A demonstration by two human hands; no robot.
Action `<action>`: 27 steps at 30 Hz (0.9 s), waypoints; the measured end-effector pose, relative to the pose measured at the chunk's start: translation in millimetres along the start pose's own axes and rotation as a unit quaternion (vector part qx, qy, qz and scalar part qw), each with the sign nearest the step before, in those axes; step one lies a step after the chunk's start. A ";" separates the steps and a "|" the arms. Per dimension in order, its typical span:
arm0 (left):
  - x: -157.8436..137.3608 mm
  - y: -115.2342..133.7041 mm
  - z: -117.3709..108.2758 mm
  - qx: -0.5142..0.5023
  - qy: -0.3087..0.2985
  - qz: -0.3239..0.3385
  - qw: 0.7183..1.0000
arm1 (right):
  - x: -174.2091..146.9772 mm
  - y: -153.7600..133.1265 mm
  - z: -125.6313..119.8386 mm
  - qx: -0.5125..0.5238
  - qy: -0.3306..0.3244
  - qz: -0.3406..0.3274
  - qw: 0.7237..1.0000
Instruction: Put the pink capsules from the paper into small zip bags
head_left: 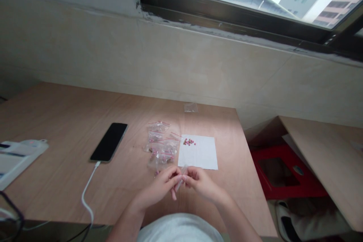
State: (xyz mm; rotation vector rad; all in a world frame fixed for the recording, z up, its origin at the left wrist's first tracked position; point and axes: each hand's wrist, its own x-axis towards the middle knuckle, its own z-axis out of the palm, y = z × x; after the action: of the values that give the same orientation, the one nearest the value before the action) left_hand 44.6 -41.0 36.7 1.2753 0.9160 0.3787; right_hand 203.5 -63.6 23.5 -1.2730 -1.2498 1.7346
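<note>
Between the fingertips of my left hand (167, 182) and my right hand (199, 181) is a small clear plastic bag (180, 182), pinched from both sides near the table's front. Both hands are closed on it, and my fingers cover much of it. Just beyond them lies a square white sheet of paper (201, 155), with a small cluster of pink and brownish beads (189, 142) near its upper left. Left of the paper sits a heap of clear zip bags (163, 145) with red-lined tops. Some of these bags hold pink and brown beads.
A black phone (109, 142) with a white charging cable (85, 193) lies to the left. A white power strip (21, 157) stands at the far left. One flat clear bag (191, 107) rests near the wall. A red box (286, 172) is below the right-hand table.
</note>
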 end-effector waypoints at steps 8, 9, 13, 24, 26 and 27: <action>1.7 -2.7 0.9 0.029 0.050 0.014 0.998 | 2.8 -0.2 2.3 -0.014 0.008 -0.007 1.000; 2.4 -4.0 1.4 0.042 0.059 0.017 0.997 | 3.5 0.3 3.0 -0.018 0.014 -0.004 1.000; 5.2 -8.0 3.2 0.083 0.089 0.029 0.992 | 5.9 3.0 5.0 -0.046 0.041 0.008 0.998; 6.1 -12.7 3.7 0.069 0.099 0.048 0.992 | 5.6 0.7 8.0 -0.067 0.069 -0.005 0.995; 6.3 -13.8 4.3 0.067 0.097 0.049 0.992 | 5.4 -0.6 9.2 -0.065 0.069 -0.008 0.995; 6.3 -14.1 4.5 0.065 0.096 0.049 0.992 | 5.3 -1.1 9.9 -0.065 0.069 -0.008 0.995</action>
State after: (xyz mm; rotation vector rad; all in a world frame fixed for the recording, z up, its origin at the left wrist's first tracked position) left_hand 48.5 -43.6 21.3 1.4248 1.0565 0.5346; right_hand 192.5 -61.7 23.6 -1.4274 -1.3060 1.5465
